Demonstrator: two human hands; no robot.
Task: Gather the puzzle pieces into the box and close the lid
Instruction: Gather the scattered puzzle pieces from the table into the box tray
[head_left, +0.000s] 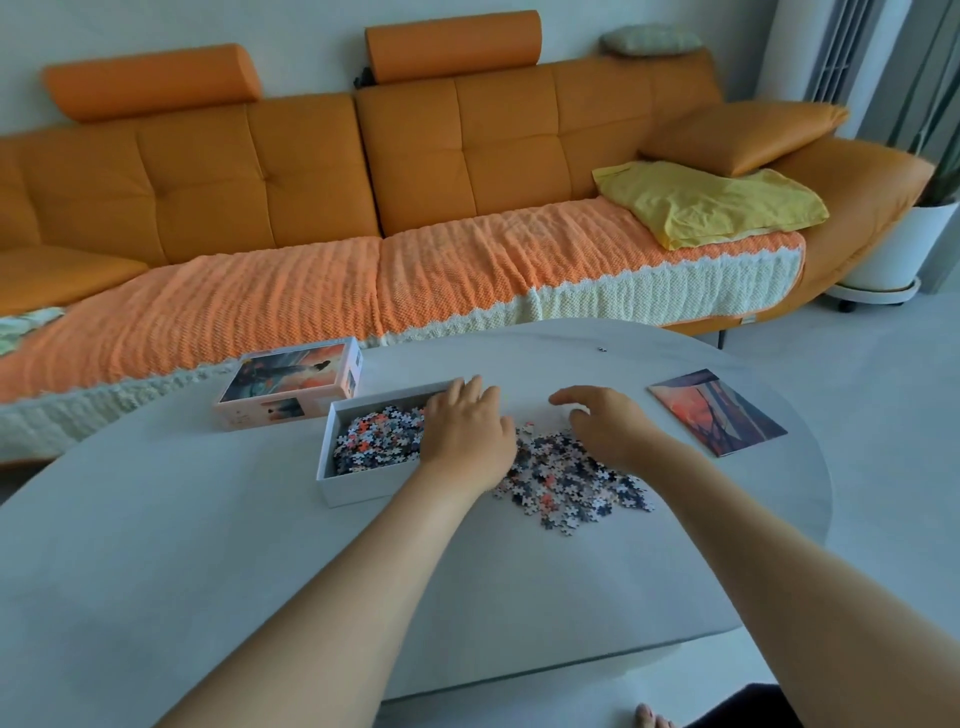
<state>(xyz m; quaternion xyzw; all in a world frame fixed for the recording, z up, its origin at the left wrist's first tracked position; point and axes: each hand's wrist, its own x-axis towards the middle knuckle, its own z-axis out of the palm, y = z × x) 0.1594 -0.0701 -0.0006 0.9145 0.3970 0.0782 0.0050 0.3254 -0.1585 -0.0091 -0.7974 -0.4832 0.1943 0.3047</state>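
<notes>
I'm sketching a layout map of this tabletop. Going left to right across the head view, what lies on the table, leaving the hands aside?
box lid → open box → loose puzzle pieces → picture print

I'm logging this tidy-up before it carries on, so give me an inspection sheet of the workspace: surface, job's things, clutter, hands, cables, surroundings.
Surface: pale rounded table.
Job's things: open white box, partly filled; loose puzzle pieces heaped just right of it; lid lying behind-left of the box.
Clutter: picture card at the right; one tiny speck on the far side, too small to identify.
Hands: left hand open over the box's right edge; right hand open over the heap.
Cables: nothing seen.
Surroundings: orange sofa with a yellow cloth; white plant pot.
</notes>
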